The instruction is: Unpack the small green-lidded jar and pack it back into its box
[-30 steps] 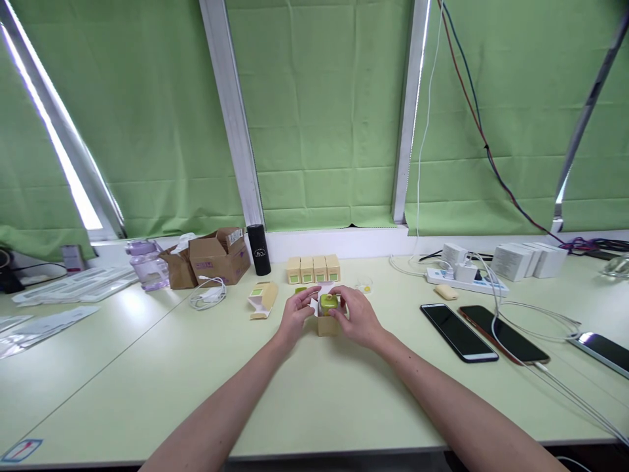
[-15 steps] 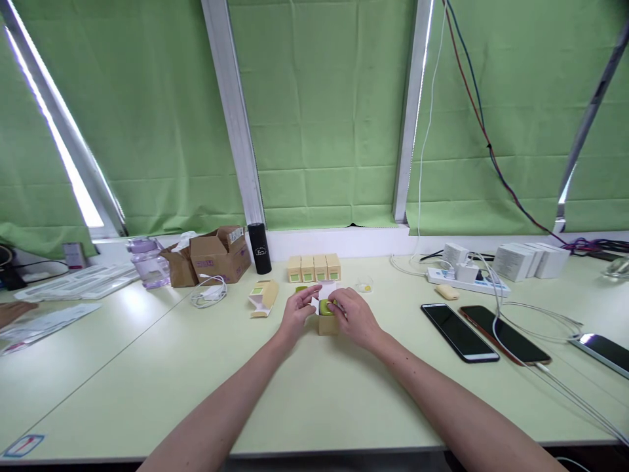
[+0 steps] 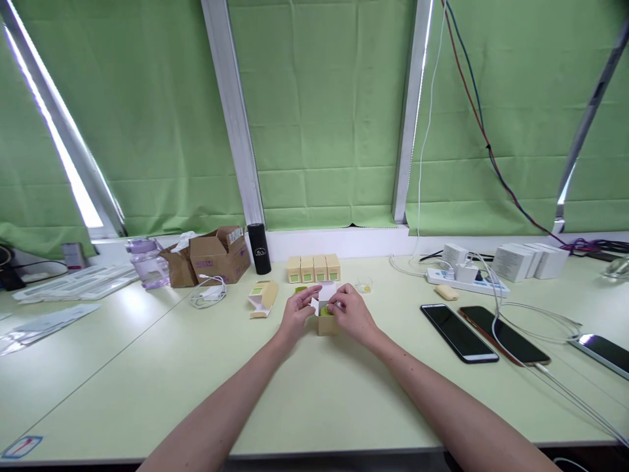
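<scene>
A small tan cardboard box [image 3: 328, 326] stands upright on the table with its white inner flaps raised. Inside its mouth sits a rounded green case [image 3: 325, 311], sunk mostly below the rim. My right hand [image 3: 354, 314] reaches over the box from the right, its fingertips closed on the green case. On the left side, my left hand [image 3: 295, 313] is against a white flap, fingers stretched out and thumb apart. Behind my left fingers lies another green piece [image 3: 301, 288], partly hidden.
Several closed tan boxes [image 3: 313, 269] stand in a row behind. An opened tan box [image 3: 263, 299] lies to the left, a clear plastic piece [image 3: 364, 286] to the right. Phones [image 3: 458, 333], cables and a power strip [image 3: 468, 282] occupy the right side; a brown carton [image 3: 220, 255] stands back left.
The green case has gone down deeper into the small box, and my right hand has lowered slightly with it. My left hand stays in place. Another person's hand at the far left has left the view.
</scene>
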### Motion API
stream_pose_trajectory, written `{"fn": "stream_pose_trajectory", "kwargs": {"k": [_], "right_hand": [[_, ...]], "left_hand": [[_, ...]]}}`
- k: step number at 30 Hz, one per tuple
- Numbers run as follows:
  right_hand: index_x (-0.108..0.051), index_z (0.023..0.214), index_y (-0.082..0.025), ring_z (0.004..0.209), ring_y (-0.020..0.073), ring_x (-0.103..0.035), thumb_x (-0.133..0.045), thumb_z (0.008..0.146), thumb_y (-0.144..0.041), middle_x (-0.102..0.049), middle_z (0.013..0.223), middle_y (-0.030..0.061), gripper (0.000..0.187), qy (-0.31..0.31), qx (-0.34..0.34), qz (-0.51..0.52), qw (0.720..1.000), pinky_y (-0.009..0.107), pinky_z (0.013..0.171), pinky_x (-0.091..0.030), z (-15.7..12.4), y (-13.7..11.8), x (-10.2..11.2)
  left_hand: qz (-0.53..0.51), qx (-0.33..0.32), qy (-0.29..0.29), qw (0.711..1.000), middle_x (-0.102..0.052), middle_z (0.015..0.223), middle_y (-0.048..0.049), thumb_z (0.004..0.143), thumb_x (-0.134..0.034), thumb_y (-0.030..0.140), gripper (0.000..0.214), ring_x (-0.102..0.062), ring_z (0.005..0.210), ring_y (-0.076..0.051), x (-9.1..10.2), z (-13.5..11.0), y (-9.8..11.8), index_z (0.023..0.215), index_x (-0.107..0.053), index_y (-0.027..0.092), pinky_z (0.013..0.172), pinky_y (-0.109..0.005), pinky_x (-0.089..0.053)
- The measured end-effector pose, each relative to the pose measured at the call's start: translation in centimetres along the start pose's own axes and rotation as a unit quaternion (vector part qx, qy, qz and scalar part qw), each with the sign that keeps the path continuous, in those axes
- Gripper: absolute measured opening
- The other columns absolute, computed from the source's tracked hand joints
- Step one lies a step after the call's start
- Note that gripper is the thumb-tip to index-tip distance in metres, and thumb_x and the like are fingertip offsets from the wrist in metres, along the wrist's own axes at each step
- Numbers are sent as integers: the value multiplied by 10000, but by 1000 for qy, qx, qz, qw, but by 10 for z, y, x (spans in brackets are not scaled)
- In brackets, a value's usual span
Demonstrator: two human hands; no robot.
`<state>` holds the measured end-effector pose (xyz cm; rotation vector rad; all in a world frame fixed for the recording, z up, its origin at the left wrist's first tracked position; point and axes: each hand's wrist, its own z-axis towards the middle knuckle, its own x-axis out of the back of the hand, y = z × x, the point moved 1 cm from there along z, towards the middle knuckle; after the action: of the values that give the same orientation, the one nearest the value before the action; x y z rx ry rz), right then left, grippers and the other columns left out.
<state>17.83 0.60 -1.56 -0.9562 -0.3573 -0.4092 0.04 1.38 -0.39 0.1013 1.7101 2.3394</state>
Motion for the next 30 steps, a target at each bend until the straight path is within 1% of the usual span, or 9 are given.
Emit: {"fn": "stream_pose_trajectory", "kwargs": {"k": [4,8,11,14,18,22,25,30], "right_hand": [[-738,782,-211,798,182,-570,-611,900,-138,-529,943,40,188,-2,-8,-9,1000,351,745,-490,1,0,-2],[-733,807,-213,814,191,-577,-595,911,-150,-545,944,45,184,4,2,-3,1000,351,756,-485,0,1,-2],[-706,845,-213,839,198,-593,-528,935,-145,-578,957,53,211,20,13,8,1000,351,774,-486,-1,6,0],[-685,884,-219,876,212,-600,-470,946,-152,-607,953,56,234,48,11,13,999,365,818,-486,-1,13,5],[-657,937,-221,910,227,-589,-433,930,-161,-644,989,64,232,78,-2,25,997,388,854,-480,1,20,11],[-633,977,-220,885,224,-576,-440,911,-178,-644,1028,67,208,85,-6,38,996,388,837,-482,1,20,12],[-625,1000,-221,873,223,-572,-448,889,-179,-633,1013,65,213,87,-12,45,995,383,826,-483,1,18,12],[-611,1027,-226,851,220,-562,-448,853,-177,-607,970,52,243,88,-34,55,994,379,811,-478,1,19,13]], "left_hand": [[-2,5,-5,1000,-765,1008,-75,599,-644,162,595,-702,955,-240,-1,0,1,1184,-756,155,817,-309,-500],[-4,4,-4,1000,-774,1019,-81,596,-654,163,590,-703,969,-244,-1,1,1,1178,-757,160,820,-310,-505],[-1,3,-4,1000,-774,1006,-81,606,-657,170,587,-702,958,-243,0,0,1,1184,-758,162,818,-313,-506],[3,-1,1,1000,-781,998,-85,616,-657,192,566,-701,973,-249,-1,0,1,1171,-763,156,845,-322,-505],[10,-1,12,1000,-798,1040,-99,670,-676,258,514,-703,1014,-264,-1,0,3,1164,-768,150,913,-349,-501],[12,-2,20,1000,-809,1062,-106,719,-698,301,468,-712,1034,-283,-1,0,3,1157,-772,155,940,-378,-500],[9,-7,19,1000,-811,1062,-112,732,-696,301,450,-717,1052,-295,-1,0,2,1151,-771,156,934,-389,-506],[6,-2,17,1000,-808,1030,-105,706,-679,248,463,-720,1015,-266,0,1,0,1153,-754,154,915,-362,-509]]}}
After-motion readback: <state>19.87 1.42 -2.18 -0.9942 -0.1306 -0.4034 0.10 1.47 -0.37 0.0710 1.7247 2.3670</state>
